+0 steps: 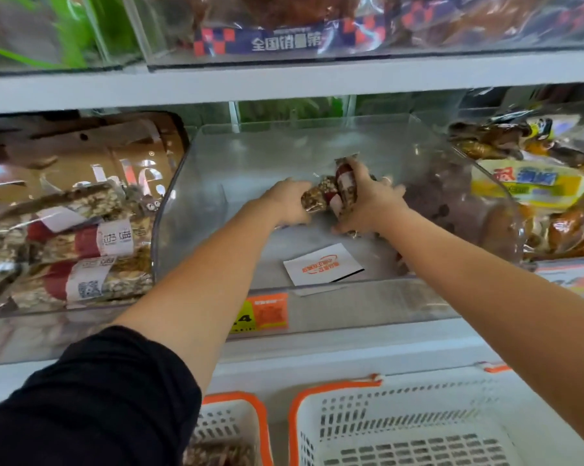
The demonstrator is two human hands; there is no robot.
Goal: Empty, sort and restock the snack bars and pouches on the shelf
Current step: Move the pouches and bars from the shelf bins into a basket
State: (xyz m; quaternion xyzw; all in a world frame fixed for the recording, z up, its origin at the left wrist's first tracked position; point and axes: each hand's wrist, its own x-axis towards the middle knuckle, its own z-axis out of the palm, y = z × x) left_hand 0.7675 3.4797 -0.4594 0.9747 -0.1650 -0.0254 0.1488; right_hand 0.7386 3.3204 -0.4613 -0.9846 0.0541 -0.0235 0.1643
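Both hands reach into the clear bin (216, 169) at the middle of the shelf (284, 85), each grip wrapped round a wrapped snack bar: the left hand (289, 201) curls its fingers about a nut bar (317, 195) lying roughly level, and the right hand (368, 200) clasps a second nut bar (346, 181) standing more upright, its top end poking out above the knuckles. These two bars touch each other near the middle of the clear bin, toward its back. On the floor of that bin, nearer its front wall than the hands, lies a white card (322, 265) with orange print. Just left of the clear bin sits a neighbouring bin (82, 307) packed with similar grain bars (92, 264) with red and white bands, with a brown pouch (122, 156) propped behind them. Right of the clear bin lie yellow and brown snack pouches (532, 186) in a loose heap. Below the clear bin, a price tag (267, 312) in orange and yellow is fixed to the shelf edge. Lower still stand two white baskets with orange rims: the smaller basket (250, 401), below and left of the clear bin, holds brown bars (223, 452), and the larger basket (418, 415) stands just beside it, to the right.
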